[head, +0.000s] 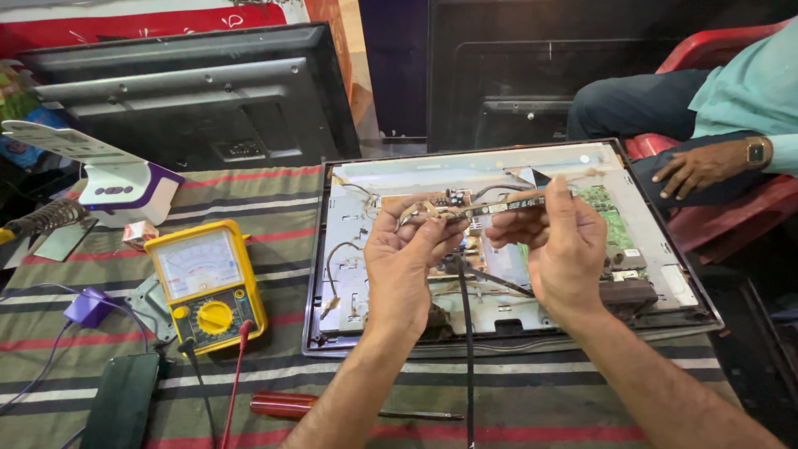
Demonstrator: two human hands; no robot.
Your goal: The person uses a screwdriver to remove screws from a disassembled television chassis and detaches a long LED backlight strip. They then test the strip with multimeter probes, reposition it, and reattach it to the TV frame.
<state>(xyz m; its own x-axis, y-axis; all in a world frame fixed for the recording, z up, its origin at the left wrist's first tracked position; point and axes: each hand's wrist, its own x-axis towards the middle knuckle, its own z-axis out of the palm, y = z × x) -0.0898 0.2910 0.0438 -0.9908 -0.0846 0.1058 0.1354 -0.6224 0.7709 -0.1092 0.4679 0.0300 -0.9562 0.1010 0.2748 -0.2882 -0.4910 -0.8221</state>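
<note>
The striped table (249,374) carried an opened flat-screen set (507,241), back panel off, lying face down with its boards showing. Above its middle, both hands held a narrow circuit strip (499,205) level, its long axis running from nine o'clock to three o'clock, tipped slightly up toward three. The left hand (407,266) was closed around the strip's nine o'clock end, fingers curled over the trailing wires. The right hand (561,249) pinched the three o'clock end between thumb and fingers. Each hand sat about equally near its own end; the two were close together without touching. At nine o'clock from the set stood a yellow multimeter (206,287) with its leads. A red-handled screwdriver (287,405) lay at seven o'clock. At two o'clock another person's hand (702,166) rested on a knee.
</note>
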